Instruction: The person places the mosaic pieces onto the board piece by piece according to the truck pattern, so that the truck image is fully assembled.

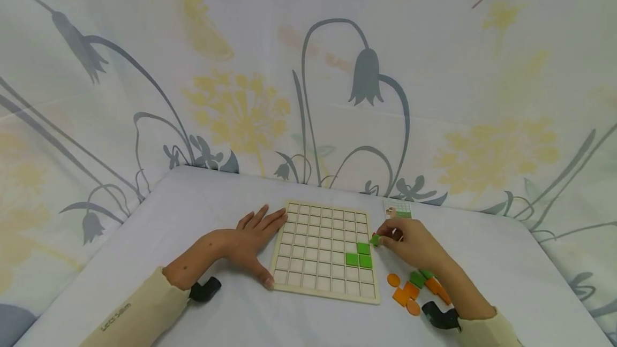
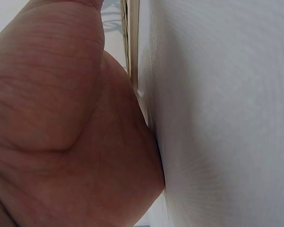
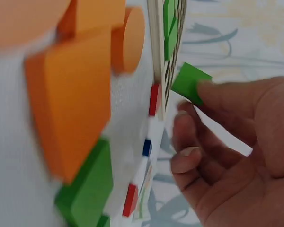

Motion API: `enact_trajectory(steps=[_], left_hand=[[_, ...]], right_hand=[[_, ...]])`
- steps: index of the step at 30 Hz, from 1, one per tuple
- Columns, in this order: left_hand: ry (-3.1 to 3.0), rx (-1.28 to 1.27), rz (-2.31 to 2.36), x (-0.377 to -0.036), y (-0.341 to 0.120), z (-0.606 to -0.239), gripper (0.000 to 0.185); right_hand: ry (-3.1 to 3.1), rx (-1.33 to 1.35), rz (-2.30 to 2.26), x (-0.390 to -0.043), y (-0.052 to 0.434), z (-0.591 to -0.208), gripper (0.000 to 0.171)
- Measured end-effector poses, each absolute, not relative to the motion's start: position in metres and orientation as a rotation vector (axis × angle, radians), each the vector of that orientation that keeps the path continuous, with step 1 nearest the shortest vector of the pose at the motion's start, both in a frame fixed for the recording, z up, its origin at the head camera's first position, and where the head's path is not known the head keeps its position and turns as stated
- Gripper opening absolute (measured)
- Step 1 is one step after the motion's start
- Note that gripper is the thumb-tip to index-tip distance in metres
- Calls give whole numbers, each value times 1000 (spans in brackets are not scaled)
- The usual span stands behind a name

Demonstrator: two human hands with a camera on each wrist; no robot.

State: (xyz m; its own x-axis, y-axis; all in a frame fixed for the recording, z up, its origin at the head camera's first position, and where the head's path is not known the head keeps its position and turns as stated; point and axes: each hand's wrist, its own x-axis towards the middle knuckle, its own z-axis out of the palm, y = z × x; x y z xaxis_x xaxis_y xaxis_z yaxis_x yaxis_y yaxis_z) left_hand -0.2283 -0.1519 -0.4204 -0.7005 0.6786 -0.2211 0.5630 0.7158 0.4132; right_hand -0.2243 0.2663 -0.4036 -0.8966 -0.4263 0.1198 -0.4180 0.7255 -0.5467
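The little green tile (image 1: 375, 239) is pinched in the fingertips of your right hand (image 1: 409, 242), and you hold it just at the right edge of the wooden grid board (image 1: 308, 213), close to the three green tiles (image 1: 360, 255) that already sit in the squares beside your fingers. In the right wrist view you can see the tile (image 3: 189, 84) gripped at one corner, tipped up and not yet lying in a square, which looks like a good way to hold it so its flat side can go down into a hole. Just behind your right hand, near your wrist, lie the spare pieces: orange pieces (image 1: 404, 294), some round and some square, and a few more green ones (image 1: 417, 278), kept close so they are easy to reach. A bit past your fingers, at the far corner of the board, lies a small card (image 1: 397, 210) with a picture on it. Your left hand (image 1: 250, 242) lies flat and spread on the counter (image 1: 193, 213), its fingers and thumb touching the left edge of the board; it holds nothing, and it seems to be there to keep the board from sliding. Behind the counter hangs a curtain (image 1: 308, 68) with grey and yellow flowers.
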Motion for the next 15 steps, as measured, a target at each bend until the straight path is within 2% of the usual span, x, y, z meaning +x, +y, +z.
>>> enact_trajectory(steps=[9, 15], left_hand=[[2561, 976, 462, -228, -152, -420, 143], [2567, 972, 461, -228, -152, -420, 144]], right_hand=[[2910, -862, -1067, -221, 236, -408, 11], [2893, -849, -1068, -219, 227, -409, 15]])
